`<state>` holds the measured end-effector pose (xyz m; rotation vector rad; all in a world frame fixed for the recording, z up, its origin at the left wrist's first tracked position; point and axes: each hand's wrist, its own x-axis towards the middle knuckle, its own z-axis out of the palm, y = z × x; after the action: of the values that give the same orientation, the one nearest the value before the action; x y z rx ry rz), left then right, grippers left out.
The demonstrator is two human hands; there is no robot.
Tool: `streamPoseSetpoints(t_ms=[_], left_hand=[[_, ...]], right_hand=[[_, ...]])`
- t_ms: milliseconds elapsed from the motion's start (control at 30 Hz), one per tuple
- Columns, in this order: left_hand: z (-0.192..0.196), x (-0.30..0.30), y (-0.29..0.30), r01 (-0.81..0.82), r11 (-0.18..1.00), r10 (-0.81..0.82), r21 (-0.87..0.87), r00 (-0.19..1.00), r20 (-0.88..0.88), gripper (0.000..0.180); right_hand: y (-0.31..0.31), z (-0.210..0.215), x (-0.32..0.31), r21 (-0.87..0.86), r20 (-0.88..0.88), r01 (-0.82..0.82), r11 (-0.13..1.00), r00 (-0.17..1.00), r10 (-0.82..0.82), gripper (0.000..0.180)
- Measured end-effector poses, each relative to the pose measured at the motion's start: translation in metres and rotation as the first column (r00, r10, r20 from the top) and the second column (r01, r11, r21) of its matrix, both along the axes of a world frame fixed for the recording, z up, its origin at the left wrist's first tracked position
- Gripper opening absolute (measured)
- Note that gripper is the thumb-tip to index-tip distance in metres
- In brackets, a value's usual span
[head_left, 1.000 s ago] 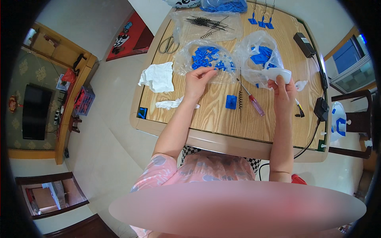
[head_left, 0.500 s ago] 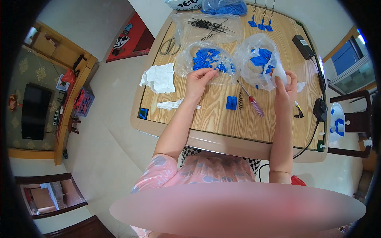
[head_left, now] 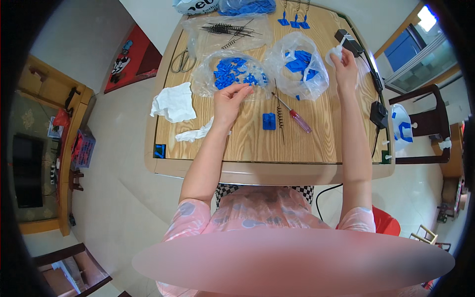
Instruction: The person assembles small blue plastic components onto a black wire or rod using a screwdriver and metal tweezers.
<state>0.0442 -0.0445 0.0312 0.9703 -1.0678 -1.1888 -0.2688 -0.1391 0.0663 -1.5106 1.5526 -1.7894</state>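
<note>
On the right side of the table my right hand (head_left: 346,74) is closed round a small white translucent bottle (head_left: 334,55) with a narrow tip pointing away from me. My left hand (head_left: 230,101) is pinched at the near edge of a clear bag of small blue plastic pieces (head_left: 230,69); what sits between its fingertips is too small to name. Another clear bag (head_left: 297,86) with larger blue pieces stands open between the hands. Nearer me lie a blue square part (head_left: 268,121), a black coil spring (head_left: 280,119) and a screwdriver (head_left: 300,121) with a clear red handle.
At the back are a bag of black springs (head_left: 230,29), scissors (head_left: 183,62) and several springs fixed to blue bases (head_left: 295,22). White tissue (head_left: 173,102) lies at the left. Black power adapters (head_left: 379,115) and their cable run along the right edge, beside a dark chair (head_left: 428,116).
My right hand has moved away from the bag of larger blue pieces, outward to the right, with the bottle. The whole view has shifted. My left hand stays pinched by the small pieces.
</note>
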Motion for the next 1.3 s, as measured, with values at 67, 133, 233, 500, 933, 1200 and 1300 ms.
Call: streamPoseSetpoints(t_ms=[67, 133, 233, 500, 933, 1200, 1300], left_hand=[[-0.004, -0.002, -0.006, 0.031, 0.999, -0.031, -0.023, 1.000, -0.002, 0.014], [-0.005, -0.007, -0.009, 0.042, 0.998, -0.042, -0.040, 0.999, 0.002, 0.014], [-0.007, 0.003, -0.005, 0.016, 0.999, -0.014, -0.042, 0.999, 0.031, 0.014], [-0.001, -0.003, -0.003, 0.019, 0.999, -0.018, -0.035, 0.999, 0.032, 0.013], [-0.006, -0.001, -0.004, 0.002, 0.999, 0.000, -0.043, 0.999, 0.045, 0.014], [-0.003, -0.001, -0.003, 0.015, 1.000, -0.014, -0.018, 0.997, 0.076, 0.014], [-0.007, 0.001, -0.004, 0.006, 1.000, -0.004, -0.028, 0.997, 0.077, 0.013]], right_hand=[[-0.034, -0.022, -0.029, -0.010, -0.010, 0.032, 0.999, 0.999, -0.032, 0.032], [-0.056, -0.042, -0.055, 0.170, -0.287, 0.245, 0.954, 0.939, -0.190, 0.031], [-0.054, -0.051, -0.035, 0.253, -0.389, 0.340, 0.906, 0.893, -0.227, 0.035], [-0.028, -0.045, -0.030, 0.026, -0.264, 0.419, 0.908, 0.879, -0.398, 0.033], [0.091, -0.026, 0.090, 0.245, -0.870, -0.494, 0.834, 0.267, 0.414, 0.022], [0.086, -0.013, 0.079, 0.121, -0.757, -0.513, 0.850, 0.506, 0.413, 0.021], [0.079, 0.011, 0.090, -0.112, -0.519, -0.450, 0.886, 0.787, 0.334, 0.021]])
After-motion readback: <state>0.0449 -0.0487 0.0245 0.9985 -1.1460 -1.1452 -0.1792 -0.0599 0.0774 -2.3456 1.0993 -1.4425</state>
